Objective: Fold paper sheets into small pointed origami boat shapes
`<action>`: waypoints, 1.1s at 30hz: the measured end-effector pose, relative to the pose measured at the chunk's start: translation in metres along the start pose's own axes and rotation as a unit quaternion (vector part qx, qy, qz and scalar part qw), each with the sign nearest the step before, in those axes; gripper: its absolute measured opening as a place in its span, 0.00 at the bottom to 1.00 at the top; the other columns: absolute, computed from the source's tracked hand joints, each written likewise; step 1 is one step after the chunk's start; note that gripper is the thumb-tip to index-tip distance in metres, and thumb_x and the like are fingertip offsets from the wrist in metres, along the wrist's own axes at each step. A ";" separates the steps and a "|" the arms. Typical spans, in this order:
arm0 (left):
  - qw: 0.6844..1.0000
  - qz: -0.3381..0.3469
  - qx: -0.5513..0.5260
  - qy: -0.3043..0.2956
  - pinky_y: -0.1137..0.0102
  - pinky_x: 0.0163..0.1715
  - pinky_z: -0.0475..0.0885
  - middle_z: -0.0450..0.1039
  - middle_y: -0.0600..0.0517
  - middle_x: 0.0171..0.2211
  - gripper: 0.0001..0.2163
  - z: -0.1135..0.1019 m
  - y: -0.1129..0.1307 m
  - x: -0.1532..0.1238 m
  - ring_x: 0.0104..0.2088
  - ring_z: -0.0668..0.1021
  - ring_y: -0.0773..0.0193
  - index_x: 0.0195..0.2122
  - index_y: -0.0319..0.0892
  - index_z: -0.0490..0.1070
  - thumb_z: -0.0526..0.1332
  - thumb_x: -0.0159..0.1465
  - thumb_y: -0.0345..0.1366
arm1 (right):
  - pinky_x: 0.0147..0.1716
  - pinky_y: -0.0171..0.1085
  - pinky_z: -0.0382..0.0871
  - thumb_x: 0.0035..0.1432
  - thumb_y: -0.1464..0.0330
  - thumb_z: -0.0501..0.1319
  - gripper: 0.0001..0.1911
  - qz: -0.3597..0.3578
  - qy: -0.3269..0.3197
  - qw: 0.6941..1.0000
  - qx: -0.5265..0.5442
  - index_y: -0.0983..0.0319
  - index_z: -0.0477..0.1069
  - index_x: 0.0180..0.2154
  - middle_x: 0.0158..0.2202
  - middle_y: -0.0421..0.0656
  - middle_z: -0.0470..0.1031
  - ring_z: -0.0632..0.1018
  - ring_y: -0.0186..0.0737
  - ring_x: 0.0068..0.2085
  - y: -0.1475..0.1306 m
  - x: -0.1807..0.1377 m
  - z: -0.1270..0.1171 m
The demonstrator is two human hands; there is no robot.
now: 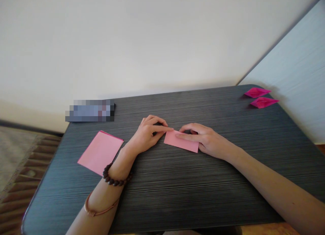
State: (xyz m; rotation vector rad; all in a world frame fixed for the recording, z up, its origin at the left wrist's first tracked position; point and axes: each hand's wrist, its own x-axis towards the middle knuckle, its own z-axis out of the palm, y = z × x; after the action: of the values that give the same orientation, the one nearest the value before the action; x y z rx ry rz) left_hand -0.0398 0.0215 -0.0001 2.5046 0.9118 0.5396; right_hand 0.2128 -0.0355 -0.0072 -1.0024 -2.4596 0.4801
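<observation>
Forearms (276, 191) nearest; left hand (148, 133) touches, right hand (207, 139) holds pink paper (184, 144).

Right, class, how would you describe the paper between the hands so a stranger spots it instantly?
On the dark table, find the left hand and right hand near the middle. Both touch a light-pink paper. It is oblong, unlike the square pink sheets on the left, and paler than the magenta folded shapes at far right.

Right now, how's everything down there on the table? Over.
Left grip at the far left corner of the pink paper. Right grip holding its right part. Nothing seen blocking it; spare pink sheets off left.
</observation>
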 end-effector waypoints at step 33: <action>1.000 -0.020 0.024 0.001 0.61 0.49 0.61 0.72 0.53 0.43 0.14 -0.002 0.011 0.000 0.46 0.69 0.60 0.45 0.54 0.75 0.57 0.63 0.31 | 0.47 0.42 0.66 0.65 0.71 0.50 0.20 0.013 -0.011 1.000 0.003 0.52 0.64 0.56 0.50 0.45 0.68 0.69 0.40 0.48 -0.002 0.000 0.000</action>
State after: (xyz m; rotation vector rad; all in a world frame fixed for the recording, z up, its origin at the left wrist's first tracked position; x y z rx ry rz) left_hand -0.0352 0.0149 0.0070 2.5226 0.9851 0.5135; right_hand 0.2116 -0.0365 -0.0059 -1.0341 -2.4655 0.5099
